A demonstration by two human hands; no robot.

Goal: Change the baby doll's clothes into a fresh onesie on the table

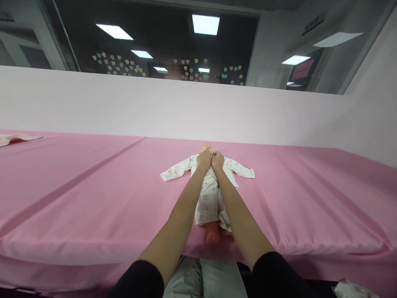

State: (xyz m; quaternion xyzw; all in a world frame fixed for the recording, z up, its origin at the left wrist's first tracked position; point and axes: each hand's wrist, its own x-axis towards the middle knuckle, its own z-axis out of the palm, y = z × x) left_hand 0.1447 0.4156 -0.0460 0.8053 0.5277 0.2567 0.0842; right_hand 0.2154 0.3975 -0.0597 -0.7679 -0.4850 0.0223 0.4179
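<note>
1. On the pink sheet (pixel 108 198), before the white wall (pixel 173 111): a doll (pixel 212 235) in patterned shirt (pixel 178 169) and trousers (pixel 208 200).
2. Points head-first toward the wall, feet toward the front edge, long axis nearly straight away.
3. Gripped by the shirt's neckline, in curled left hand (pixel 204 159) and right hand (pixel 218 160), side by side.

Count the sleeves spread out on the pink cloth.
2. The left sleeve stretches out to the left of the left hand; the right sleeve to the right of the right hand. I see no sign of others hidden.
</note>
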